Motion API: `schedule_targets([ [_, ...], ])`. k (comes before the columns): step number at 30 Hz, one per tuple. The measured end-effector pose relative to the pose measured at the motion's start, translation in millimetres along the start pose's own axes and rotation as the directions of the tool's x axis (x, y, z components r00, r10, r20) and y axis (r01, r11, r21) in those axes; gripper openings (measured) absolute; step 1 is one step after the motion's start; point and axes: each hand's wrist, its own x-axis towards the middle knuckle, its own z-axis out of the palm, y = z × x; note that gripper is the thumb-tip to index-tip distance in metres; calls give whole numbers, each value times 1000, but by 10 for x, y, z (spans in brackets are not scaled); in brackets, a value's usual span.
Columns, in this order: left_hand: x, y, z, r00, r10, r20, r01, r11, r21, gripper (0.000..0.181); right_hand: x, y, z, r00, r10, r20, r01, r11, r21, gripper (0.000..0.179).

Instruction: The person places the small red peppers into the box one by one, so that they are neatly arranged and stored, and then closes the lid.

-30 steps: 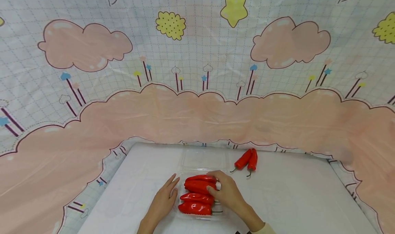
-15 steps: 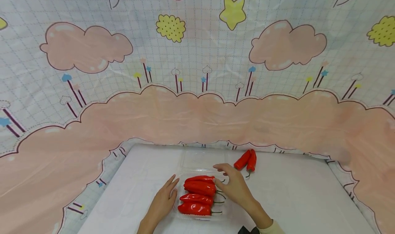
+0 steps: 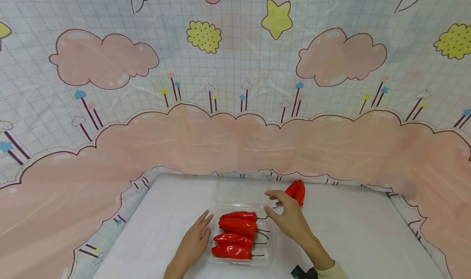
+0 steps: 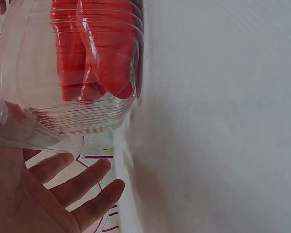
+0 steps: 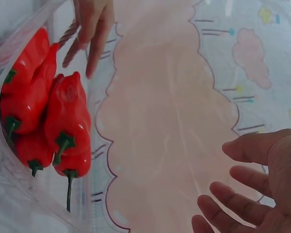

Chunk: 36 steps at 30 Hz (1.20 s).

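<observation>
Several red peppers (image 3: 235, 238) with green stems lie in a clear plastic clamshell box (image 4: 87, 121), stems pointing right in the head view. Its clear lid (image 3: 241, 193) is folded back on the far side. My left hand (image 3: 193, 242) is at the box's left side with relaxed fingers; the left wrist view shows its thumb behind the clear wall. Right of the box, my right hand (image 3: 288, 217) hovers with fingers spread and nothing in them. Just beyond it lie two more red peppers (image 3: 296, 191), their lower ends hidden by the hand.
A white tabletop (image 3: 360, 230) carries everything. Behind it hangs a patterned cloth (image 3: 235, 144) with clouds and stars. Close to the right wrist a black object (image 3: 303, 272) shows at the bottom edge.
My right hand has left the peppers in the box and moved right and away from me, towards the two loose peppers. The left hand stays beside the box.
</observation>
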Motion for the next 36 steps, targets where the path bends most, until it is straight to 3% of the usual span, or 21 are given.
schedule_targets([
  [19,-17,-13,24,1000,20,-18,-20,1000,-3,42,15,295,-193,996,9,-93,-12,1000,-22,36],
  [36,-6,0,12,1000,2,-6,-2,1000,-4,43,51,569,-291,987,115,-110,-114,993,9,33],
])
